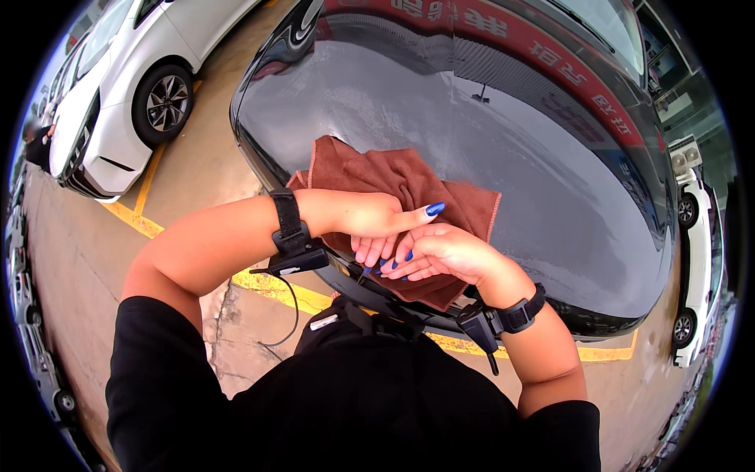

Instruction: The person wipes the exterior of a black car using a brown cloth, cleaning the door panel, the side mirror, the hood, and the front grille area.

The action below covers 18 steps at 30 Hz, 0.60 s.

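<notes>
A reddish-brown cloth (407, 171) with a stitched edge lies rumpled over the front edge of a dark grey car hood (566, 218). My left hand (383, 227) is over the cloth, palm partly turned towards me, thumb stretched to the right. Beside it, my right hand (439, 253) is half curled, palm up, its fingers meeting those of my left hand. Whether either hand pinches the cloth cannot be told. Streaks and patches show on the hood's glossy paint. Both wrists wear black straps with small devices.
A white car (118, 118) stands at the left, with a person in dark clothing (40, 147) near its front. Yellow lines (277, 292) mark the concrete ground. Another white car (699, 265) is at the right. A thin cable hangs from my left wrist device.
</notes>
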Each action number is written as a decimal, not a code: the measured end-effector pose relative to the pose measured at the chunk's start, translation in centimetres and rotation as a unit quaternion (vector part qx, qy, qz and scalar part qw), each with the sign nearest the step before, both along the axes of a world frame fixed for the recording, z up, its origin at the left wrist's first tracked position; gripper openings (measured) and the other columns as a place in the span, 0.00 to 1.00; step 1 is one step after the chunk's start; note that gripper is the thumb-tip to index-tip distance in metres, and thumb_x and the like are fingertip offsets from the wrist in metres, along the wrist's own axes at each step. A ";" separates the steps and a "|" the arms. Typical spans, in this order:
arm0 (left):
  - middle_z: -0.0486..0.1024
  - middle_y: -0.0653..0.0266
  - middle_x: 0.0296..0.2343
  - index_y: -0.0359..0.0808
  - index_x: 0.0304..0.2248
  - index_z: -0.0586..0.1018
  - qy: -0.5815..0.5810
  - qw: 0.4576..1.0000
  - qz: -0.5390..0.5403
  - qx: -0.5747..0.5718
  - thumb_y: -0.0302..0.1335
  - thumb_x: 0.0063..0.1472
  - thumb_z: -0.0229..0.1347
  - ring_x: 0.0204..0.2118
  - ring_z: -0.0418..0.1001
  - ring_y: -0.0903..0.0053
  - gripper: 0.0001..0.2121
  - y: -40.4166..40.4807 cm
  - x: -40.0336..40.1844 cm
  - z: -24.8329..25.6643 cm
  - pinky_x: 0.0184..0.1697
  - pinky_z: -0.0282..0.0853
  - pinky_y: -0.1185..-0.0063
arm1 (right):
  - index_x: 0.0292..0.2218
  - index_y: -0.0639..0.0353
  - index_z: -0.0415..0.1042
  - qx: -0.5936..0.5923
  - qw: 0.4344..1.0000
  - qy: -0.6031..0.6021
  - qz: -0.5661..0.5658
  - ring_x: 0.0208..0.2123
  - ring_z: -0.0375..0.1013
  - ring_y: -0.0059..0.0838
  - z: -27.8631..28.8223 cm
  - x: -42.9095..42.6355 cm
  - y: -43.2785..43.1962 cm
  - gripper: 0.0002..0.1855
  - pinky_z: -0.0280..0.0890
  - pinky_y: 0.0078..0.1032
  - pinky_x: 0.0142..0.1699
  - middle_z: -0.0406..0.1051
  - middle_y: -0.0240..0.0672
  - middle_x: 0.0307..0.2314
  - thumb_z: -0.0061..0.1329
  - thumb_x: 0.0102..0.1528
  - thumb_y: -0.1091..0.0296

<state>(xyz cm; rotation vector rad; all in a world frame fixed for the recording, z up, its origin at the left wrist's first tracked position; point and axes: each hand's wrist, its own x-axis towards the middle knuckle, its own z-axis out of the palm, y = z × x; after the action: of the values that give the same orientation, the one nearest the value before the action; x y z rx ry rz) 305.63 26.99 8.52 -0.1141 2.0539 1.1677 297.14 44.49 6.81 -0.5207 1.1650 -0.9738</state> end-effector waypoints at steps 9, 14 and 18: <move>0.73 0.60 0.14 0.31 0.19 0.78 -0.017 0.991 -0.107 -0.078 0.64 0.58 0.24 0.17 0.73 0.74 0.44 10.5 -1.8 0.4 0.25 0.71 0.79 | 0.38 0.64 0.73 0.081 0.981 0.172 -0.027 0.38 0.75 0.31 -1.1 0.6 9.1 0.13 0.70 0.24 0.41 0.74 0.39 0.34 0.43 0.54 0.68; 0.70 0.62 0.10 0.33 0.13 0.75 0.111 0.991 0.008 -0.077 0.59 0.62 0.32 0.12 0.70 0.76 0.38 7.1 -1.8 3.0 0.20 0.68 0.82 | 0.32 0.67 0.71 0.059 0.969 0.161 -0.176 0.31 0.78 0.34 0.8 0.4 5.5 0.13 0.72 0.23 0.31 0.74 0.41 0.28 0.34 0.49 0.76; 0.73 0.54 0.12 0.29 0.15 0.76 0.090 0.979 0.154 -0.099 0.58 0.61 0.35 0.12 0.72 0.72 0.38 0.5 -5.4 4.8 0.15 0.71 0.79 | 0.28 0.67 0.68 0.008 0.959 0.217 -0.181 0.25 0.78 0.38 4.1 -3.0 -2.2 0.12 0.70 0.27 0.26 0.75 0.47 0.25 0.33 0.50 0.72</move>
<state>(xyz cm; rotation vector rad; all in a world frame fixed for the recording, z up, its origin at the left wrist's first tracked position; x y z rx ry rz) 300.26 27.45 13.31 -0.4523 2.3718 1.1880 294.13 42.25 10.89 -0.5335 1.7049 -1.1961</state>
